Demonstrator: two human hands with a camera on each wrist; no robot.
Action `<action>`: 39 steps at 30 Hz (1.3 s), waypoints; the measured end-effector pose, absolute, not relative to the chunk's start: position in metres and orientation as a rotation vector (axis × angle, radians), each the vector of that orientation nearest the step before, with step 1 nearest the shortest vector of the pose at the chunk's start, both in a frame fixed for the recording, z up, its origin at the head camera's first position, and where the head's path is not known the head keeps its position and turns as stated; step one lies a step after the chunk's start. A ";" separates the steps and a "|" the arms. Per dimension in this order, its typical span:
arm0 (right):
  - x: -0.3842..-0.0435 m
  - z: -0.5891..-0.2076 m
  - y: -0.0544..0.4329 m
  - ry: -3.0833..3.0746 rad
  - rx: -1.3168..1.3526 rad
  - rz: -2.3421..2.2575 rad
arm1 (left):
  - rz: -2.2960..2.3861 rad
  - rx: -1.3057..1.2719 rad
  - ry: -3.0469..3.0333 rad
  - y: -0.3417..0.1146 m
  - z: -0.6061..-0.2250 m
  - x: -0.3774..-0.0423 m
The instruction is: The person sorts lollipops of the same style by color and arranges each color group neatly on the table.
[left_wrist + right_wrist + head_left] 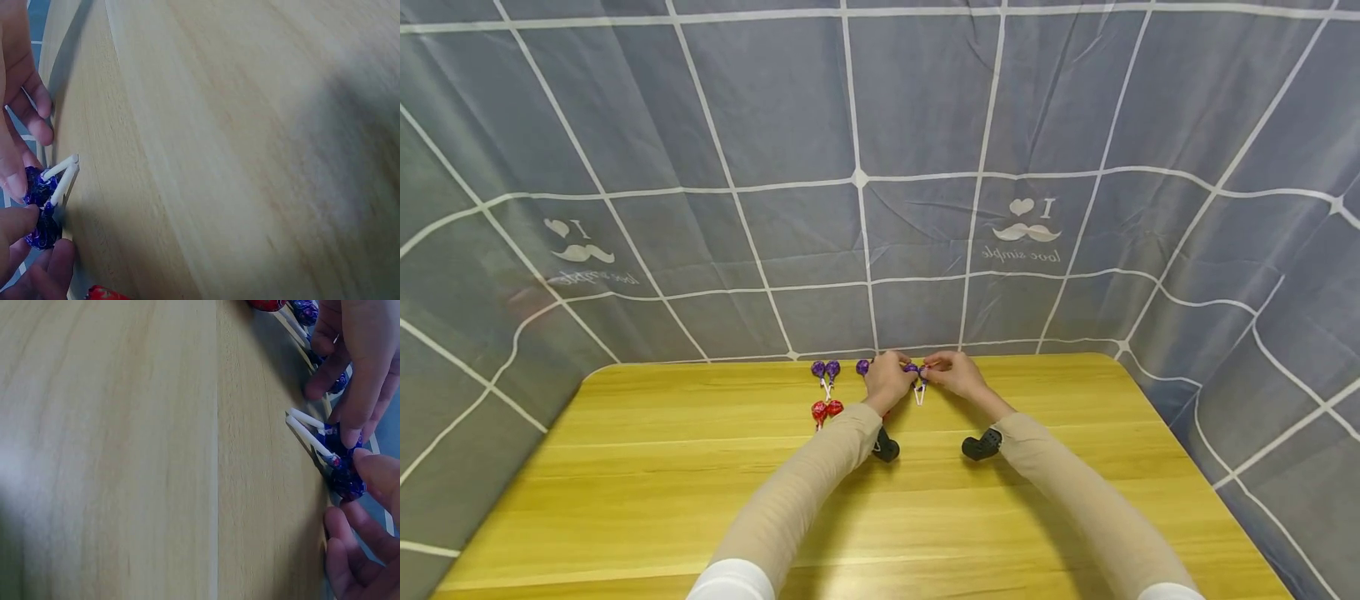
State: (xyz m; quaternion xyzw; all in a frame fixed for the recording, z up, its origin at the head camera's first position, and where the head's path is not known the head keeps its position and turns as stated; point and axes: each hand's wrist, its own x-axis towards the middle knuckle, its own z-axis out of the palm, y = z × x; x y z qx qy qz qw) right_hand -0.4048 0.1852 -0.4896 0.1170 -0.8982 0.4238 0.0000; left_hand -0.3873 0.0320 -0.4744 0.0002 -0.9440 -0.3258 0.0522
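Two purple-wrapped lollipops lie side by side at the table's far edge, their white sticks meeting at the ends in a narrow V. My left hand [891, 381] pinches the left lollipop [44, 230] by its wrapped head between thumb and fingers. The head of the right lollipop [349, 482] is pinched by my right hand [955, 374]. Both heads sit against each other, partly covered by fingertips. Just left of my left hand, another purple lollipop [862, 367] shows its head, the rest hidden behind the hand.
Farther left lie a pair of purple lollipops [832, 368] with crossed sticks and, nearer, a pair of red lollipops [819, 410]. More red wrapper [106, 294] peeks in under my left hand. A grey checked curtain [925, 233] hangs along the back of the wooden table [700, 500].
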 end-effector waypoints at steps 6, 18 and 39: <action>-0.405 -0.490 0.188 -2.860 0.411 1.347 | -1.010 0.018 -2.890 0.031 -0.470 -0.383; -0.404 -0.491 0.190 -2.861 0.382 1.295 | -1.070 0.027 -2.907 0.030 -0.467 -0.381; -0.401 -0.489 0.185 -2.902 0.308 1.244 | -1.031 0.149 -2.876 0.031 -0.471 -0.381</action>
